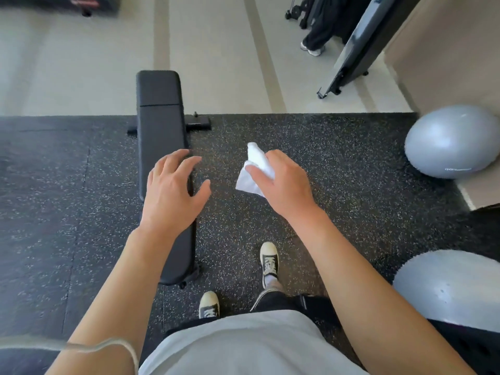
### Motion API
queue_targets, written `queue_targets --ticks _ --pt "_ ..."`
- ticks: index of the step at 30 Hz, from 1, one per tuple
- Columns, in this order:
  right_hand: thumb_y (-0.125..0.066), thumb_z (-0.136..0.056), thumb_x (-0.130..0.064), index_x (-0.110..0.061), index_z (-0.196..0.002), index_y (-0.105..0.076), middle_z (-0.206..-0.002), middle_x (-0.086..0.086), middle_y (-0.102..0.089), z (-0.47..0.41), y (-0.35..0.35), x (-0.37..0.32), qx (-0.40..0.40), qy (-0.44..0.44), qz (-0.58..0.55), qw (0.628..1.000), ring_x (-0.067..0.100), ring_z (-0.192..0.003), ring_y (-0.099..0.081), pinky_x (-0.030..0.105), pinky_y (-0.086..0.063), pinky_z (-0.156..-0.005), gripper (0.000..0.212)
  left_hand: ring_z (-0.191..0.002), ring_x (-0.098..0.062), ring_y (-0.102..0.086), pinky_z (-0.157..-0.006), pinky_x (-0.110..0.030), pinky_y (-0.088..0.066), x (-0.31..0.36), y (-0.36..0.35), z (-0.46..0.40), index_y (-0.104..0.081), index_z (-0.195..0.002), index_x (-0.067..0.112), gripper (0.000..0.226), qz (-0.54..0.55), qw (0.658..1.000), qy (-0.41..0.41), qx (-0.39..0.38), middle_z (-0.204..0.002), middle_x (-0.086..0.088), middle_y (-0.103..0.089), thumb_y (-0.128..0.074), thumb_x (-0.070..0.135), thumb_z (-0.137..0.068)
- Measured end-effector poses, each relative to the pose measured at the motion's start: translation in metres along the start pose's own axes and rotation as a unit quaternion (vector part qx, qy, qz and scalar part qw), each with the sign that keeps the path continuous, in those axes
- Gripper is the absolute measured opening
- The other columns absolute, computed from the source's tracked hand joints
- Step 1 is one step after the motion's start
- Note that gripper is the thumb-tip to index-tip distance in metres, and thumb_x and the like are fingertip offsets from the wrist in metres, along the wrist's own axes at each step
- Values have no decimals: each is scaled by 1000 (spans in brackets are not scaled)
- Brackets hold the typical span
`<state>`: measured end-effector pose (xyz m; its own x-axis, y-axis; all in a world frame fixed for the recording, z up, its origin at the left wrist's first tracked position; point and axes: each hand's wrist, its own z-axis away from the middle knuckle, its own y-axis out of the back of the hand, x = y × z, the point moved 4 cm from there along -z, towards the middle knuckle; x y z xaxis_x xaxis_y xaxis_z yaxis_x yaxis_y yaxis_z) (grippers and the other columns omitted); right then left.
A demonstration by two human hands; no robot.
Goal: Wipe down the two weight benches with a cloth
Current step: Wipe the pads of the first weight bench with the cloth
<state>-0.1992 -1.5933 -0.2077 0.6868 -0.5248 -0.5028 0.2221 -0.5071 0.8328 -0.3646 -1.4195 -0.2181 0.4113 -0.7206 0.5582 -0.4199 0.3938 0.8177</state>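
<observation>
A flat black weight bench (159, 123) stands lengthwise ahead of me, half on the dark speckled rubber mat (338, 163). My left hand (173, 190) hovers over the bench's near half, fingers spread, holding nothing. My right hand (284, 182) is to the right of the bench, above the mat, closed on a white cloth (255, 169) that sticks out past my fingers. A second dark bench-like piece with red lettering (86, 2) shows blurred at the far top left.
Two grey exercise balls sit at the right: one by the wall (451, 142), one close to me (449, 285). A tilted black machine frame (359, 47) and another person's legs (316, 36) stand at the back right. My feet are just right of the bench's near end.
</observation>
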Motion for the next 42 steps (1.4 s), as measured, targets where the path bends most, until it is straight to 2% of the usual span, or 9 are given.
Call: queue_targets --ticks 3,6,11,15,19,26,34,38,42 --pt "-58 -102 -52 -21 -82 -46 -75 -12 -41 -36 -14 4 -25 37 -12 999 9 -61 -40 23 -28 -52 39 -142 -28 -37 -117 -52 -34 -11 0 -15 -58 -142 20 50 -14 999 43 22 -152 -2 -48 -65 38 -96" --pt "-57 -102 -53 -20 -82 -48 -74 -12 -41 -72 -26 12 -48 79 -26 995 7 -59 -39 22 -27 -51 39 -142 -27 -37 -117 -52 -34 -13 -5 -31 -58 -142 21 50 -30 995 83 47 -152 -2 -48 -66 38 -95" --pt "-59 -101 -52 -15 -83 -51 -75 -7 -46 -134 -38 31 -85 136 -51 986 15 -61 -44 28 -27 -53 42 -140 -29 -38 -116 -53 -34 -1 -11 -58 -59 -141 21 49 -56 984 152 80 -152 -3 -49 -67 37 -95" --pt "-60 -101 -50 -18 -80 -45 -74 -6 -45 -176 -45 33 -120 191 -81 971 18 -62 -44 30 -31 -56 41 -140 -29 -40 -116 -53 -35 10 -14 -67 -60 -140 22 48 -61 968 211 120 -151 -1 -49 -67 37 -95" --pt "-61 -101 -50 -16 -80 -47 -76 -5 -47 -198 -63 20 -160 238 -105 952 20 -65 -47 33 -35 -58 43 -141 -28 -40 -117 -54 -34 15 -13 -49 -60 -139 25 46 -68 947 273 153 -150 0 -49 -67 38 -95" --pt "-60 -100 -52 -19 -80 -44 -78 -6 -48 -185 -92 -25 -216 300 -131 920 17 -67 -46 32 -30 -59 42 -143 -25 -38 -119 -51 -33 8 1 -3 -60 -140 23 47 -77 911 357 190 -152 0 -49 -67 37 -96" --pt "-62 -101 -48 -16 -80 -45 -76 -5 -48 -162 -96 -89 -232 373 -120 890 17 -64 -47 31 -32 -57 42 -144 -22 -36 -119 -50 -32 -7 44 39 -59 -142 22 48 -62 887 376 260 -152 1 -48 -65 37 -97" --pt "-61 -102 -48 -17 -82 -46 -76 -5 -48 -153 -102 -123 -232 396 -109 882 18 -65 -49 32 -37 -57 40 -143 -22 -37 -119 -51 -32 -25 62 60 -59 -142 22 47 -55 881 378 278 -152 1 -49 -65 37 -97" --pt "-62 -102 -48 -18 -82 -44 -76 -7 -46 -141 -116 -150 -236 415 -107 872 18 -65 -48 32 -35 -58 39 -143 -23 -37 -119 -51 -33 -46 73 81 -59 -142 22 48 -49 870 395 291 -152 0 -49 -65 38 -97"
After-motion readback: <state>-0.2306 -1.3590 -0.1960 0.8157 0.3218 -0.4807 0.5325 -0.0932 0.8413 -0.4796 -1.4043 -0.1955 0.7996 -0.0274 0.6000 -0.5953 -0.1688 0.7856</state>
